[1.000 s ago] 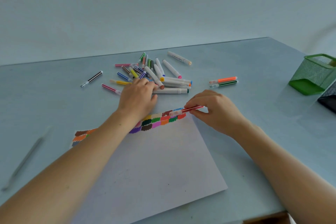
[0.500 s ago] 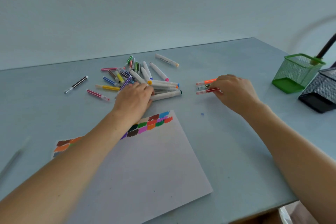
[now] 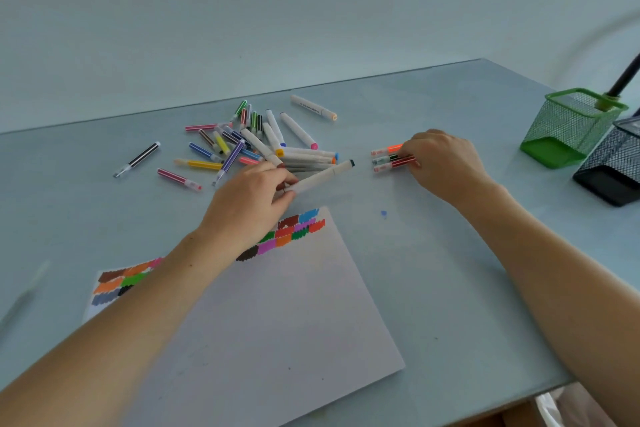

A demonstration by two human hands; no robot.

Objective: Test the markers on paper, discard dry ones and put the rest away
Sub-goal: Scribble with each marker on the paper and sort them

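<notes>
Step in hand: you are sorting between tests; your right hand point(image 3: 438, 163) is resting over a row of three thin markers point(image 3: 389, 159) (orange, green, red) lying side by side on the counter point(image 3: 450, 288), right of the main pile.
Right grip: your fingers are curling down onto the capped ends of that row; whether they are clasping one marker or only touching them, I cannot tell.
Left grip: your left hand point(image 3: 251, 199) is pinching the near end of a thick white marker point(image 3: 320, 177) with a dark cap, angled up out of the pile point(image 3: 256, 146).
Paper: the sheet point(image 3: 277, 322) is lying in front of you, colour swatches point(image 3: 294, 230) running along its far edge, partly under your left forearm.
Next move, as I judge it: you are needing to uncap the white marker and scribble beside the last swatch.
Green mesh cup point(image 3: 571, 125): standing at the far right; nothing is showing inside through the mesh.
Black mesh cup point(image 3: 616, 166): just beside it, partly out of view; contents not visible.
</notes>
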